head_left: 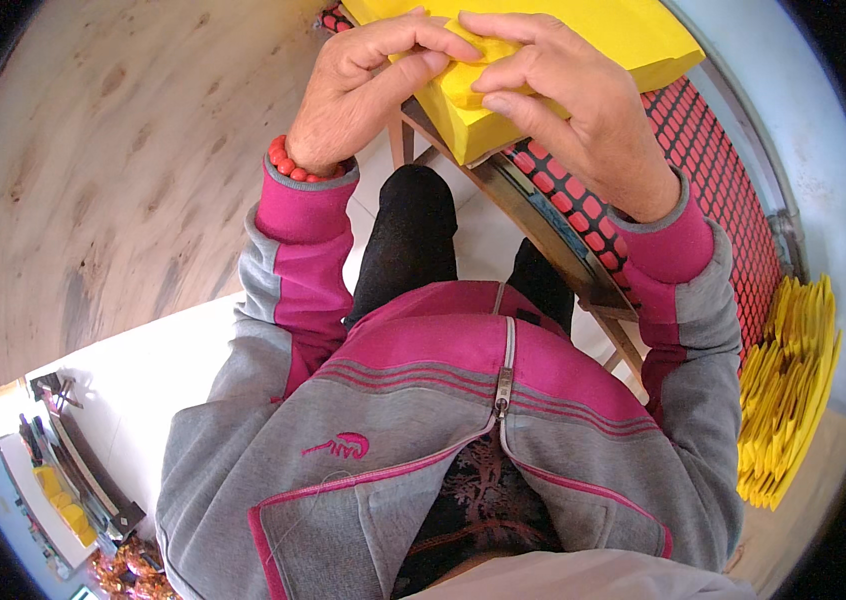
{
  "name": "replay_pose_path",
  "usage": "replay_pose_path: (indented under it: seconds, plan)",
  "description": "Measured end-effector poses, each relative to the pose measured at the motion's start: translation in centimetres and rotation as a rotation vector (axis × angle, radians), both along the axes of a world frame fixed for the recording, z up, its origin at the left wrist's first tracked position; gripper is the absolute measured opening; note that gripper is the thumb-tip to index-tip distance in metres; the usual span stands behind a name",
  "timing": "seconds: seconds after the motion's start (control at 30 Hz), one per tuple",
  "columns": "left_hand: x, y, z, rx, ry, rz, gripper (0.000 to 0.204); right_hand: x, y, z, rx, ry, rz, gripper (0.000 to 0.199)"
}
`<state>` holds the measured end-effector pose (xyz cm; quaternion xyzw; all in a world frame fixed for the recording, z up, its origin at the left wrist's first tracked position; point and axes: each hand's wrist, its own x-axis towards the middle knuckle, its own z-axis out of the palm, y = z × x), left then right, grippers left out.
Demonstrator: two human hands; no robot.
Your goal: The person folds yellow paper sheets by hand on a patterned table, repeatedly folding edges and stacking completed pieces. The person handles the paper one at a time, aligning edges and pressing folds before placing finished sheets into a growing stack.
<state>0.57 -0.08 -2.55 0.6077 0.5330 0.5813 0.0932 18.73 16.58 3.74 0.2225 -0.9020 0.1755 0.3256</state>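
Observation:
At the top of the view, both my hands meet over a small folded piece of yellow paper [465, 88]. My left hand [368, 85], with a red bead bracelet [298, 170] at the wrist, pinches its left side between thumb and fingers. On the other side my right hand [573, 100] curls its fingers and thumb onto the same piece. Under it lies a thick stack of yellow sheets [643, 45], near the corner that points toward me. My fingers cover part of the folded piece, so its full shape cannot be made out.
The stack rests on a wooden-framed table [518, 220] with a red-and-black patterned cover [703, 150]. At right stands a tall pile of folded yellow paper [788, 390] beside a pale wall. A large wooden board [93, 200] fills the left. Shiny orange-red material [128, 570] lies lower left.

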Motion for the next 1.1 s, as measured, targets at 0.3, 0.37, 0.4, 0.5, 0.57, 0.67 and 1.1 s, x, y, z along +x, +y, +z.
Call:
replay_pose_path:
  seconds: [0.3, 0.37, 0.4, 0.5, 0.57, 0.67, 1.1]
  plan:
    - [-0.7, -0.5, 0.2, 0.027, 0.085, -0.099, 0.023, 0.3, -0.7, -0.2, -0.254, -0.104, -0.057, 0.011]
    - [-0.6, -0.5, 0.1, 0.032, 0.071, -0.109, 0.021, 0.3, -0.7, -0.2, -0.272, -0.111, -0.054, 0.010]
    - [-0.6, -0.5, 0.0, 0.035, 0.063, -0.114, 0.020, 0.4, -0.8, -0.3, -0.281, -0.115, -0.052, 0.010]
    - [-0.6, -0.1, -0.4, 0.051, 0.009, -0.121, 0.015, 0.6, -1.0, -0.4, -0.314, -0.158, -0.097, 0.012]
    - [-0.4, 0.1, -0.8, 0.118, -0.014, -0.104, 0.012, 0.7, -1.2, -0.5, -0.379, -0.138, -0.103, 0.014]
    - [-0.2, 0.2, -1.2, 0.116, -0.046, -0.022, 0.011, 0.8, -1.3, -0.5, -0.385, -0.072, -0.138, 0.018]
    - [0.6, 0.7, -1.7, 0.189, -0.327, 0.061, 0.013, 0.4, -1.2, -0.6, -0.219, -0.105, -0.104, 0.012]
